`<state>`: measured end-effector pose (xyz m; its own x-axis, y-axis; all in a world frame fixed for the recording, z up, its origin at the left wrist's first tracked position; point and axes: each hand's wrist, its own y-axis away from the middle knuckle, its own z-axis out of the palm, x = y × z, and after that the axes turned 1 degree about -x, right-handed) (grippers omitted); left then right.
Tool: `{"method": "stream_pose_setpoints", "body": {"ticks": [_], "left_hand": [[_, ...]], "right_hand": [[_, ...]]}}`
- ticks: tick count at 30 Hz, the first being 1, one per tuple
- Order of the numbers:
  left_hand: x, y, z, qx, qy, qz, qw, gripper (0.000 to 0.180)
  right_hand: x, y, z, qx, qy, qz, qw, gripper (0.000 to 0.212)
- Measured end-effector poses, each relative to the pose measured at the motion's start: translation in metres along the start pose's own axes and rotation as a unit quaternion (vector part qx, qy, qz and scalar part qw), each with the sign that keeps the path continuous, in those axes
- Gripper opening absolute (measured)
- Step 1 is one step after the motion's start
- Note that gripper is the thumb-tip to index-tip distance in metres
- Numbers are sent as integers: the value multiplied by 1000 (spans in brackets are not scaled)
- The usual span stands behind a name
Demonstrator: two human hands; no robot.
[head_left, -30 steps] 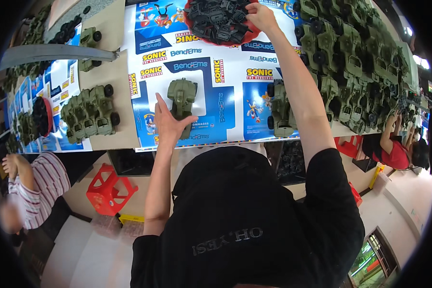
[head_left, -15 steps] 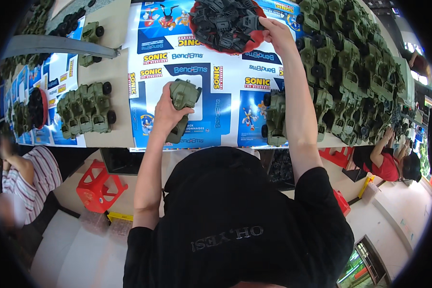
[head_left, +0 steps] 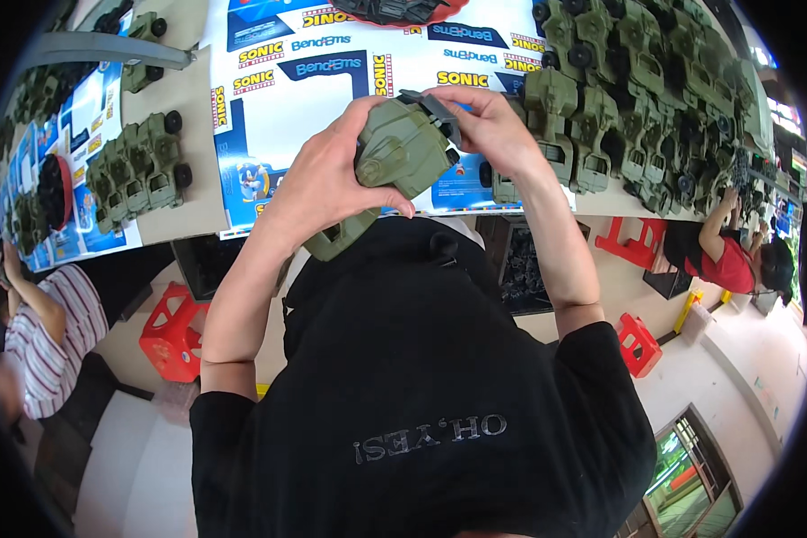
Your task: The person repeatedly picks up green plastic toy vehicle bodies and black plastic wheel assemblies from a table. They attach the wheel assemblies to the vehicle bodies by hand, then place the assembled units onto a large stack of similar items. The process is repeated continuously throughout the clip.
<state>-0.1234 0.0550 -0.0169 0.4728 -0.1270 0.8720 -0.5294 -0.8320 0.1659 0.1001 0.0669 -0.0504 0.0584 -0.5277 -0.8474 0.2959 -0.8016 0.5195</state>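
My left hand (head_left: 327,175) is wrapped round an olive-green toy truck body (head_left: 405,151), raised above the near edge of the table. The thumb lies along its near side, and part of the toy hangs down below my palm. At the truck's far end, my right hand (head_left: 493,133) pinches a small black plastic part (head_left: 438,115) against it. Whether that part is seated or only touching, I cannot tell. A red bowl (head_left: 451,11) of similar black parts stands at the far edge of the view.
Rows of green toy trucks (head_left: 637,108) crowd the table's right side. A shorter row (head_left: 134,166) stands at left, below a grey metal bar (head_left: 108,52). Printed sheets (head_left: 278,112) cover the tabletop. Red stools (head_left: 172,332) stand below. Other people sit left and right.
My right hand has come back from the red bowl with a black part and brought it to the truck. My left hand has lifted the truck and turned it toward my right hand.
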Motion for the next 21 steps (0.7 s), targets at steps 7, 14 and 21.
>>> {"method": "stream_pose_setpoints", "body": {"ticks": [7, 14, 21], "left_hand": [[11, 15, -10, -96, 64, -71, 991, 92], [14, 25, -3, -116, 49, -114, 985, 92], [29, 32, -3, -97, 50, -80, 991, 90]], "right_hand": [[11, 20, 12, 21, 152, -255, 955, 25], [5, 19, 31, 77, 229, -181, 953, 69], [3, 20, 36, 47, 38, -115, 991, 86]]}}
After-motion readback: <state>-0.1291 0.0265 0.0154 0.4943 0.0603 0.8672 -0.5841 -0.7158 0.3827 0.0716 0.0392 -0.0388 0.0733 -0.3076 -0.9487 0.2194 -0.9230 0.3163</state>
